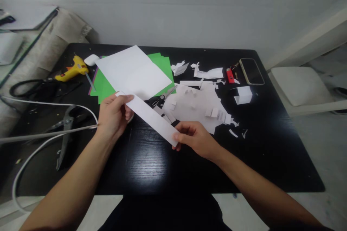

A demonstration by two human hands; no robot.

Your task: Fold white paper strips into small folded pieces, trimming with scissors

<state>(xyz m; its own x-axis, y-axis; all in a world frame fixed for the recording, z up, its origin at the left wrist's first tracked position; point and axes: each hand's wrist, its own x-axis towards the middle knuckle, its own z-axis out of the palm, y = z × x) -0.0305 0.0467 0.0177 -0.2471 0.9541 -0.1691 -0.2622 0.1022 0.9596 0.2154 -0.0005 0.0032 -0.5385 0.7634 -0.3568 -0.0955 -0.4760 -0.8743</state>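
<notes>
A long white paper strip (151,117) slants between my two hands above the black table. My left hand (115,113) pinches its upper left end, thumb on top. At the lower right end, my right hand (193,137) grips it between thumb and fingers. Behind the strip, a white sheet (134,70) lies on green sheets (107,86). Scissors (162,97) rest just past the strip, blades pointing to the upper right, their handles partly hidden. Right of them is a cut white sheet (203,101) with small paper pieces on it.
On the left lie a yellow glue gun (73,70), pliers-like cutters (65,133) and a white cable (27,166). Folded paper shapes (208,72), a red lighter (230,75) and a phone (252,71) are at the back right. A white chair (300,85) stands beyond the table (271,158).
</notes>
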